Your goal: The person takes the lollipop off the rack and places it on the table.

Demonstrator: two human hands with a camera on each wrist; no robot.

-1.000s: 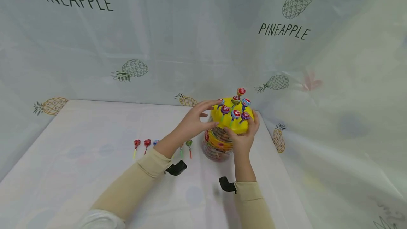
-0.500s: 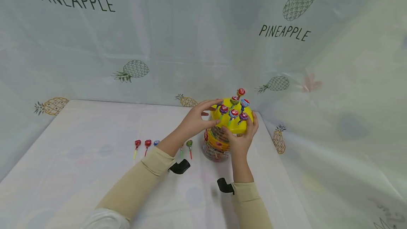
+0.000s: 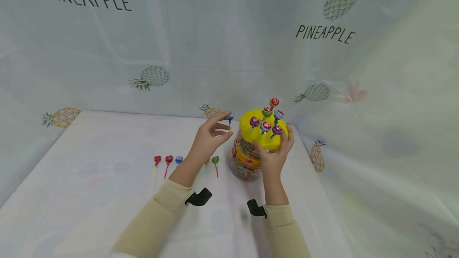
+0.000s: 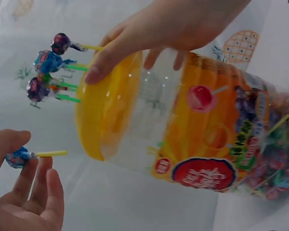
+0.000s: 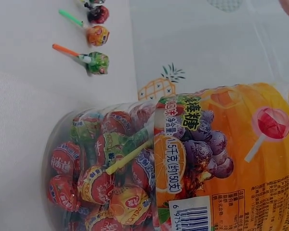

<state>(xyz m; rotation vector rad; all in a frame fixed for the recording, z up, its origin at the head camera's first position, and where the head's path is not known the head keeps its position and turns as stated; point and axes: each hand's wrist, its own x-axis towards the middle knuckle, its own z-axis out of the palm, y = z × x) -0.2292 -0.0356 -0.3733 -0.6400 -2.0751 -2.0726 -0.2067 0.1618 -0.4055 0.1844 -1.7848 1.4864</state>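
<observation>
A blue-wrapped lollipop [image 3: 230, 116] with a yellow stick is pinched by my left hand [image 3: 209, 137], just left of the jar and apart from it. My right hand [image 3: 274, 158] grips the side of the yellow lid [image 3: 246, 126], thumb in front and fingers round the far side. Several lollipops [image 3: 265, 127] stand upright with their sticks in that lid. Below it is the clear plastic jar [image 4: 216, 125] with an orange label. Wrapped lollipops [image 5: 101, 178] fill its lower part, as the right wrist view shows. The jar stands on the table.
Left of the jar a row of lollipops lies on the white-covered table [image 3: 107, 202], among them a red one [image 3: 169, 159] and a green one [image 3: 215, 160]. My left forearm hides part of the row. A pineapple-print curtain [image 3: 222, 43] hangs behind the table.
My left hand has moved left, away from the lid, with the blue lollipop, which before was at the lid's left edge. My right hand stays on the lid.
</observation>
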